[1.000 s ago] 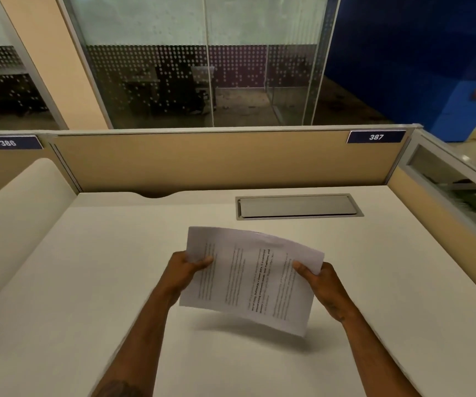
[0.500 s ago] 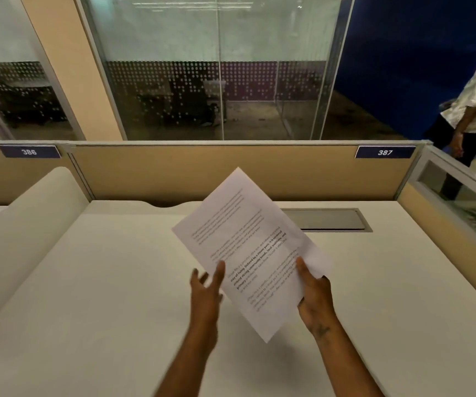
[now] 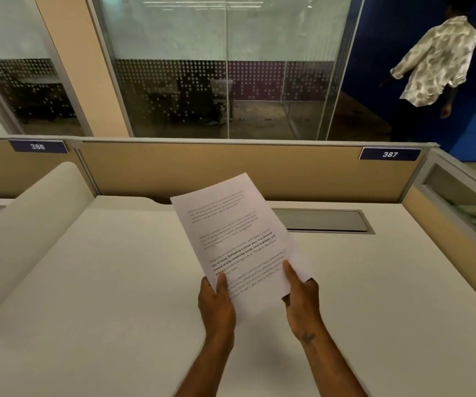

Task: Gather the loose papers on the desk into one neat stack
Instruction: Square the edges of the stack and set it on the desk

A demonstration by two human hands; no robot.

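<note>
A stack of white printed papers [image 3: 231, 233] is held upright above the white desk [image 3: 102, 282], tilted slightly left, text facing me. My left hand [image 3: 216, 305] grips its lower left edge with the thumb on the front. My right hand [image 3: 302, 299] grips the lower right corner, thumb on the page. How many sheets are in the stack cannot be told. No other loose papers show on the desk.
A grey cable hatch [image 3: 322, 220] is set into the desk behind the papers. Tan partitions [image 3: 259, 170] close the back and right side; a rounded white divider [image 3: 24, 219] rises at the left. A person [image 3: 434, 64] stands beyond the partition at the far right.
The papers were turned from a sideways hold to upright and lifted. My left hand let go, then took the lower left edge again. The person at the far right walked further into view.
</note>
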